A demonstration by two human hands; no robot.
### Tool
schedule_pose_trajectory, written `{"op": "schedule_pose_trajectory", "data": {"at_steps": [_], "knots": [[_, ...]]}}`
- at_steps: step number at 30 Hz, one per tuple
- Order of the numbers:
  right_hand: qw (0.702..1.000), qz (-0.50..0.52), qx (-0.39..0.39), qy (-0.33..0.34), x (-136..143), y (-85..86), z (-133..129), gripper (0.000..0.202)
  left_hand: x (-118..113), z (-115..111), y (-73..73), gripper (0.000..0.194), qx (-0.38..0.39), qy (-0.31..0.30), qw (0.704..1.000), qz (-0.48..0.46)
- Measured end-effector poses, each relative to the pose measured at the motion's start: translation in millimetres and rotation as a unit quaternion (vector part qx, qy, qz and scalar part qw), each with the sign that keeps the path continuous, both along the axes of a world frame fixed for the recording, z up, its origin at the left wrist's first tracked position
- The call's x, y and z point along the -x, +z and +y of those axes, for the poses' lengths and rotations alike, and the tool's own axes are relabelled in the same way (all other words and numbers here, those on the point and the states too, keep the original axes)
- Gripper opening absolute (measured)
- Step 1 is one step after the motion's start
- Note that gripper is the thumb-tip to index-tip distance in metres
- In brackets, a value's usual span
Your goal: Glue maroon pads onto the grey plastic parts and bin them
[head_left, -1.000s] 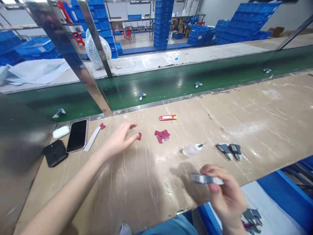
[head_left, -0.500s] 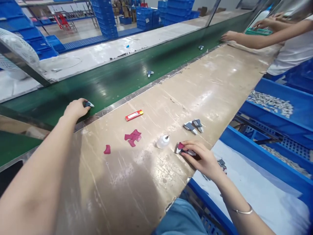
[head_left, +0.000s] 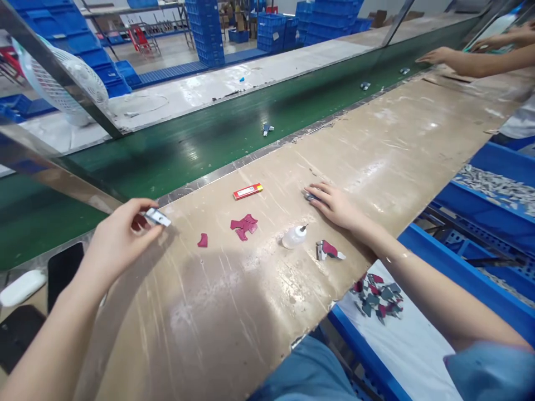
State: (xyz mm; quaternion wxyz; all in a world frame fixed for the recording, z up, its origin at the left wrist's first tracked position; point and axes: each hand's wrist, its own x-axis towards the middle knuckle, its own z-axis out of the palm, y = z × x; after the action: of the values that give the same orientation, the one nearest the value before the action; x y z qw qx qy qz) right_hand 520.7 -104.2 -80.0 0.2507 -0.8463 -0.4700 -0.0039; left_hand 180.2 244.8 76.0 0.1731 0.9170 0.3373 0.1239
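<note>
In the head view, my left hand (head_left: 121, 239) pinches a small grey-and-white plastic piece (head_left: 159, 216) between thumb and fingers, above the table's left side. My right hand (head_left: 336, 207) is low over the tabletop, its fingers curled on a dark grey piece (head_left: 310, 195); the palm hides what else lies beneath. Nearer me lies a grey-and-white piece with a maroon inlay (head_left: 329, 250). Beside it stands a white squeeze bottle (head_left: 293, 238) with a needle tip. Several maroon inlays (head_left: 242, 227) lie in a pile, and a single maroon inlay (head_left: 203, 240) sits to their left.
A red box (head_left: 248, 191) lies near the green conveyor belt (head_left: 217, 142), which carries a few pieces. Below at right, a white-lined blue crate (head_left: 407, 334) holds several finished-looking pieces. Phones (head_left: 62, 273) lie at left. A co-worker's arm (head_left: 480, 62) reaches over the belt.
My left hand has brought its piece from the belt to above the table. My right hand has let go of the maroon-inlaid piece and moved away from me onto the grey pieces. The view has shifted.
</note>
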Motion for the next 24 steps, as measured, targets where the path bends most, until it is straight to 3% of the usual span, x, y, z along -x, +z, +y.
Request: {"op": "schedule_pose_trajectory", "data": {"at_steps": [3, 6, 8, 10, 12, 14, 17, 20, 22, 24], "knots": [[1.0, 0.012, -0.015, 0.025, -18, 10.7, 56, 0.058, 40, -21, -20.2, 0.033, 0.15, 0.029, 0.985, -0.077], [0.999, 0.019, -0.047, 0.019, -11, 30.8, 72, 0.063, 71, -48, -42.8, 0.051, 0.262, 0.079, 0.951, -0.146], [0.995, 0.034, -0.093, -0.002, 9, 44.6, 57, 0.058, 87, -70, -54.0, 0.059, 0.292, 0.126, 0.934, -0.163], [0.979, 0.078, -0.183, -0.055, 40, 54.3, 27, 0.05, 102, -93, -60.4, 0.063, 0.327, 0.157, 0.918, -0.159], [0.964, 0.098, -0.225, -0.104, 77, 57.3, -6, 0.048, 115, -113, -62.5, 0.063, 0.376, 0.166, 0.9, -0.149], [0.975, 0.072, -0.182, -0.107, 111, 52.2, -35, 0.038, 128, -131, -62.0, 0.06, 0.425, 0.166, 0.878, -0.143], [0.993, 0.052, -0.1, -0.015, 141, 34.5, -60, 0.03, 140, -155, -61.8, 0.056, 0.468, 0.161, 0.855, -0.153], [0.995, 0.031, -0.093, -0.002, 146, 21.3, -65, 0.026, 141, -174, -67.8, 0.051, 0.446, 0.127, 0.869, -0.173], [0.994, 0.013, -0.107, -0.033, 151, 21.4, -60, 0.025, 135, -180, -74.9, 0.046, 0.381, 0.09, 0.904, -0.173], [0.983, 0.033, -0.17, -0.063, 166, 27.0, -49, 0.022, 128, -184, -82.3, 0.041, 0.298, 0.057, 0.939, -0.165]]}}
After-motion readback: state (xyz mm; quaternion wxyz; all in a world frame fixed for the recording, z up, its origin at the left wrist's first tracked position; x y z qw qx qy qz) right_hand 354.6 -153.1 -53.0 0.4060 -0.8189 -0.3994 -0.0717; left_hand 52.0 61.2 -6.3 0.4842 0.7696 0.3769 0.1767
